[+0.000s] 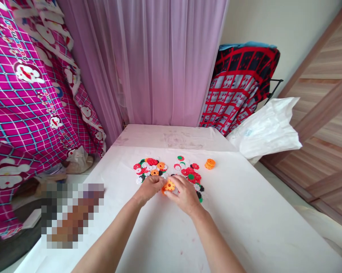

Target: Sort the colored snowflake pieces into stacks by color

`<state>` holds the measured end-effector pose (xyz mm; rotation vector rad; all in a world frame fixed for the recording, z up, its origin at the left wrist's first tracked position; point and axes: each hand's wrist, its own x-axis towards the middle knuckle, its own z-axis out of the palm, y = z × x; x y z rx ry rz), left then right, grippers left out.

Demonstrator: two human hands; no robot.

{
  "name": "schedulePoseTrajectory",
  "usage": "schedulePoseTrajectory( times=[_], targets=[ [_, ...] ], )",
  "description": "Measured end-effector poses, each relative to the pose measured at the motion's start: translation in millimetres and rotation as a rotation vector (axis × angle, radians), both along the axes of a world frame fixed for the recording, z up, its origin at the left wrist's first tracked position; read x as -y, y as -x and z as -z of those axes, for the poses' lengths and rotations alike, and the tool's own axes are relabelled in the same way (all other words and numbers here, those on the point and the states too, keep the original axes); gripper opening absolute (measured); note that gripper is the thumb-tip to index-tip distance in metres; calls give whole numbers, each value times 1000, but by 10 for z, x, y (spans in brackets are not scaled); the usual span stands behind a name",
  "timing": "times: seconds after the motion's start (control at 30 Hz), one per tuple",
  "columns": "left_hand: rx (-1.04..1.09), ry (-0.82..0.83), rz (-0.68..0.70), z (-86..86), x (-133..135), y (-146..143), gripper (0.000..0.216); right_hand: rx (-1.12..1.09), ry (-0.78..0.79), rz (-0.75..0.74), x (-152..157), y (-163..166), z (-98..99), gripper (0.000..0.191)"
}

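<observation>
Over the middle of the white table, my right hand [186, 194] curls around orange flower-shaped plastic discs [170, 185], which seem to be stacked together. My left hand [150, 188] pinches at their left edge, its fingertips touching them. Just beyond my left hand lies a loose pile of notched discs [152, 163] in red, white, green, black and orange. A second mixed pile [191, 176] spreads behind and to the right of my right hand, partly hidden by it. Farther right stands a short stack of orange discs [210, 163].
The covered table [233, 220] reaches back towards a purple curtain [165, 60]. A white plastic bag [270, 127] leans by its right edge, near a red patterned cloth [233, 87]. Pink printed fabric [31, 94] hangs at left. A pixelated patch blurs the table's left edge.
</observation>
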<state>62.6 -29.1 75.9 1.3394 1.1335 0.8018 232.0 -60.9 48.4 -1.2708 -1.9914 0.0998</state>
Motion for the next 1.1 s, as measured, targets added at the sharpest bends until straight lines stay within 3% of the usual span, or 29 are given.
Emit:
schedulePoseTrajectory(
  times=[0.17,0.27,0.33,0.43,0.53,0.63,0.83,1.1],
  targets=[
    [22,40,-4,81,4,-29,49,59,-48,53,-8,39,110,32],
    [-12,-19,-26,169,-10,30,50,54,-79,109,-21,24,168,30],
    [-104,-183,-169,244,-28,132,48,18,-84,147,-26,0,205,29],
    [-366,-584,-476,358,-67,337,36,-3,-64,178,-27,-20,249,28],
    [-498,-740,-550,443,-115,483,30,31,-48,191,-22,12,260,26],
    [-485,-735,-577,508,-161,513,29,66,-47,175,-14,70,244,25],
    [-360,-575,-661,630,-211,495,30,75,-26,140,5,101,207,24],
    [-241,-442,-652,613,-199,488,31,69,33,107,24,116,204,26]
  ],
)
